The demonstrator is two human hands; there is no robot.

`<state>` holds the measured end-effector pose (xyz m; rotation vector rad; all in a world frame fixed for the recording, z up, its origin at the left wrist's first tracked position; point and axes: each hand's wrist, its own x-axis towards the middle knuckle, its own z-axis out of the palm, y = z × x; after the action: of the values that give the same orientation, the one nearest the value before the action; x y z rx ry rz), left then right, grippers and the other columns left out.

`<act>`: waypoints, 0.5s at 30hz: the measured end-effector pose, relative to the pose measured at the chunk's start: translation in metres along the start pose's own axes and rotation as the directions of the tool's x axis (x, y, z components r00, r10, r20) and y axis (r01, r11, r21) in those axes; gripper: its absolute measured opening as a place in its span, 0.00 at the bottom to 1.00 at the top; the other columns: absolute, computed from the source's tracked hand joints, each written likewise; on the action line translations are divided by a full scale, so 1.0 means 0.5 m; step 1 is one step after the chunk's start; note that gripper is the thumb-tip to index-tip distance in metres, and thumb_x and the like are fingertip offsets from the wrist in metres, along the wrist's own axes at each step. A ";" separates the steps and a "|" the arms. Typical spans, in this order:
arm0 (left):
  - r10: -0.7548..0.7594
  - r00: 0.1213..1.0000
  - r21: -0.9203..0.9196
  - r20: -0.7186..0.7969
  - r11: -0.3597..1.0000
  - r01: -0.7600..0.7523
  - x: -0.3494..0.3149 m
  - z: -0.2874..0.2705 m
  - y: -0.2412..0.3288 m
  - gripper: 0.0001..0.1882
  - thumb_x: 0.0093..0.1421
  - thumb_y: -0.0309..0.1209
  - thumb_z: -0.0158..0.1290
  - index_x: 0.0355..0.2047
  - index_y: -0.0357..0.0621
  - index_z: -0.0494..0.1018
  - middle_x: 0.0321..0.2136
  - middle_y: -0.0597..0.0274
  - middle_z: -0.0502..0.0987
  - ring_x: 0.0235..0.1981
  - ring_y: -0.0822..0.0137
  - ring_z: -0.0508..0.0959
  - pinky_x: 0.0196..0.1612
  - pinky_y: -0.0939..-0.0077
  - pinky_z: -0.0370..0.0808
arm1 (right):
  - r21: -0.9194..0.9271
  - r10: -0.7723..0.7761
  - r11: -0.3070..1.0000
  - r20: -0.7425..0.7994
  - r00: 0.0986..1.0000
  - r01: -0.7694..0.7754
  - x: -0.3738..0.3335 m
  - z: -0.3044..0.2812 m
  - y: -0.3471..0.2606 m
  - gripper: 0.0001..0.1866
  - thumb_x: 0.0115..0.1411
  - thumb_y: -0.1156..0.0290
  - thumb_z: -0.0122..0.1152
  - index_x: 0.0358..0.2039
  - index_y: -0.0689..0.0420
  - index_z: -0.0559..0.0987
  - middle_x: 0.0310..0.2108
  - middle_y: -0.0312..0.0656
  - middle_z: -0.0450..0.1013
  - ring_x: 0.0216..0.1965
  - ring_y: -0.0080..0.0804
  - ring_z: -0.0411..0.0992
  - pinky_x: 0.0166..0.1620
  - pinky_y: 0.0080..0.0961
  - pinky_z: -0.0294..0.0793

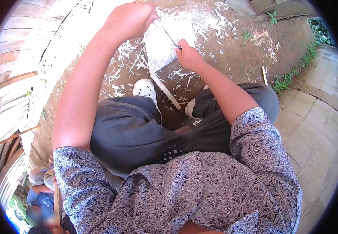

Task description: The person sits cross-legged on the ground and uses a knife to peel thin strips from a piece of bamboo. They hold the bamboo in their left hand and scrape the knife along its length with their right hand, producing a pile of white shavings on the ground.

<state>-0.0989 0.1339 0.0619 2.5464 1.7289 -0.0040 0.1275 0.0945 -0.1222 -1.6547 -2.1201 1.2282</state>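
My right hand [190, 55] is closed round the handle end of a slim knife [171, 40], its narrow metal blade slanting up and left. My left hand [131, 20] is closed in a fist farther away, near the blade's far end; what its fingers grip is lost in the glare. Below both hands a white sheet or sack [157, 54] lies on the ground, very bright in the sun. A pale strip of wood [167, 91] runs from its near corner toward my feet. Thin pale shavings [212, 23] are strewn over and around the sheet.
My white clogs [144, 89] stand on brown soil [251, 58] just this side of the sheet. Wooden planks [18, 46] line the left, and a paved path [309, 117] runs along the right. Another person [42, 199] sits at the lower left. A short pale stick [264, 75] lies by some grass.
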 end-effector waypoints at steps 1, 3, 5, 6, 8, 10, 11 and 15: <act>-0.017 1.000 0.002 0.013 1.000 0.017 0.001 0.000 0.000 0.13 0.68 0.39 0.54 0.38 0.40 0.76 0.28 0.48 0.81 0.34 0.48 0.82 0.38 0.54 0.78 | -0.022 -0.007 1.000 -0.002 1.000 0.007 -0.001 0.005 0.012 0.16 0.70 0.61 0.54 0.50 0.57 0.68 0.32 0.60 0.78 0.38 0.64 0.78 0.42 0.54 0.75; -0.005 1.000 0.010 -0.010 1.000 0.005 -0.003 0.004 -0.008 0.14 0.68 0.40 0.54 0.38 0.40 0.76 0.28 0.48 0.81 0.34 0.48 0.83 0.38 0.54 0.78 | -0.031 0.003 1.000 0.004 1.000 -0.003 -0.003 0.006 0.009 0.16 0.70 0.61 0.55 0.50 0.57 0.69 0.32 0.60 0.79 0.38 0.64 0.78 0.42 0.54 0.75; 0.002 1.000 0.007 -0.014 1.000 -0.002 -0.004 0.004 -0.009 0.14 0.68 0.40 0.54 0.38 0.39 0.76 0.28 0.48 0.81 0.34 0.48 0.83 0.38 0.54 0.78 | -0.038 0.021 0.999 0.020 1.000 -0.020 -0.008 0.003 0.003 0.16 0.69 0.60 0.55 0.50 0.57 0.69 0.33 0.60 0.79 0.39 0.64 0.78 0.43 0.53 0.75; 0.002 1.000 0.000 -0.006 1.000 -0.002 -0.003 0.004 -0.007 0.14 0.68 0.40 0.54 0.38 0.39 0.76 0.28 0.48 0.81 0.34 0.48 0.83 0.38 0.54 0.78 | -0.041 0.034 0.999 0.033 0.999 -0.032 -0.010 -0.002 -0.003 0.17 0.69 0.60 0.55 0.51 0.57 0.69 0.34 0.60 0.79 0.40 0.63 0.78 0.44 0.53 0.75; -0.012 1.000 0.007 0.018 1.000 0.012 0.003 -0.002 -0.002 0.15 0.68 0.40 0.54 0.39 0.39 0.76 0.28 0.48 0.81 0.34 0.48 0.83 0.38 0.54 0.79 | -0.067 0.075 0.995 0.066 0.995 -0.071 -0.010 -0.004 0.009 0.17 0.69 0.59 0.55 0.52 0.56 0.69 0.37 0.60 0.79 0.43 0.62 0.78 0.46 0.52 0.75; -0.039 0.998 0.035 0.054 0.999 0.037 0.013 -0.010 0.004 0.15 0.68 0.40 0.54 0.39 0.39 0.76 0.28 0.48 0.82 0.34 0.48 0.83 0.39 0.54 0.79 | -0.113 0.137 0.986 0.107 0.985 -0.125 -0.008 0.007 0.051 0.18 0.69 0.58 0.55 0.53 0.56 0.70 0.40 0.59 0.79 0.45 0.60 0.78 0.49 0.51 0.75; -0.035 0.999 0.020 0.028 0.999 0.035 0.009 -0.006 -0.003 0.15 0.68 0.40 0.54 0.39 0.39 0.76 0.27 0.48 0.81 0.34 0.48 0.83 0.39 0.54 0.79 | -0.104 0.155 0.984 0.113 0.981 -0.144 -0.011 0.006 0.040 0.19 0.69 0.58 0.55 0.53 0.55 0.71 0.41 0.59 0.79 0.46 0.59 0.78 0.50 0.51 0.75; -0.032 0.999 -0.003 -0.012 0.999 0.032 0.005 0.010 -0.019 0.14 0.68 0.40 0.54 0.38 0.39 0.75 0.26 0.48 0.81 0.33 0.48 0.82 0.38 0.53 0.78 | -0.025 0.192 0.981 0.053 0.980 -0.191 -0.025 0.001 0.016 0.19 0.69 0.57 0.54 0.54 0.55 0.73 0.40 0.57 0.79 0.45 0.56 0.79 0.49 0.49 0.75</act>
<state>-0.1065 0.1392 0.0561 2.5222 1.7719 0.0120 0.1376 0.0837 -0.1241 -1.8926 -2.0496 1.3247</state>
